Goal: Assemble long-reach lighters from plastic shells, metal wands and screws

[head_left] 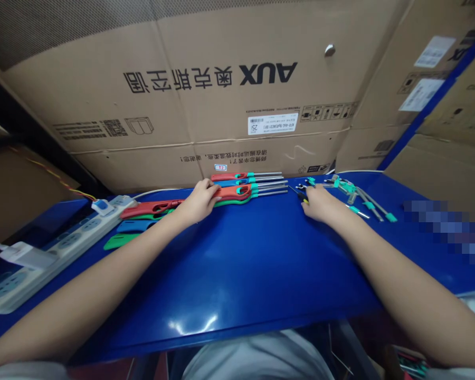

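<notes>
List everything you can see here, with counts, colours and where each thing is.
Table: one, blue, centre
Lighter-like handles: several, red, orange, blue, green; left to centre, partly hidden
Metal rods: at least four, silver, handles' right ends
Slim tool: one, black and yellow, right of rods
Loose rods and clips: several, silver and teal, right
Power strip: one, white, left
Plugs: two, white, one partly blue; on strip
Cardboard: several panels, brown, behind and right
Labels: several, white, on cardboard
Left hand: one, bare, at orange handle
Right hand: one, bare, holding slim tool
</notes>
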Available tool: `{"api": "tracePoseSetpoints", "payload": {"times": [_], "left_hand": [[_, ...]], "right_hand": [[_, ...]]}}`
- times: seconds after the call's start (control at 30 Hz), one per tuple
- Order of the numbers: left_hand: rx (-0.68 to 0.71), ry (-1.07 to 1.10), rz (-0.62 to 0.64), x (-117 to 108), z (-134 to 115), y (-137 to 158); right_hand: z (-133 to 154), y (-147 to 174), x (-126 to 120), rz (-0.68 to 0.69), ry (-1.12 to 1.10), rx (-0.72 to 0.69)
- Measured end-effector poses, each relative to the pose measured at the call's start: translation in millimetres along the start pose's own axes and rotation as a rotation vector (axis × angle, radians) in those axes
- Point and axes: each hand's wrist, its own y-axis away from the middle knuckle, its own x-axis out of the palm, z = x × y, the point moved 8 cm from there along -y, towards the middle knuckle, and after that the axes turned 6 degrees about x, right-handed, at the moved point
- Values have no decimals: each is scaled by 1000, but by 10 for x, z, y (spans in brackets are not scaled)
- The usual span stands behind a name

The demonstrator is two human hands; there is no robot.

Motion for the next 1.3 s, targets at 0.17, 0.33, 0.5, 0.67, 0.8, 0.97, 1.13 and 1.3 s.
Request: {"api": "tracePoseSetpoints", "payload": {"times": [0.17,0.33,0.5,0.67,0.8,0.97,1.13,1.3], "left_hand": [[-10,-4,22,62,50,-33],[-27,-13,37,66,66,-54],[-49,-28,30,49,63,-48],[-62,-34,17,14,43,-41],[-68,-28,13,-11,36,-46],[-77,-19,-7,-34,18,-41],[-78,-21,-30,-21,-12,-27],[-80,-13,-50,-25,-21,-31]], "right_hand": [[24,-36,80,31,-2,-23],[12,-97,90,-8,2,-20],[31,-102,9,-121,-5,-42],[246,-43,-110,-333,-91,-284],[368,-52,11,-305,-130,-414],[400,-59,88,-288,-163,-467],[412,-60,96,-287,-197,-495],[442,-51,120,-273,-212,-525]]}}
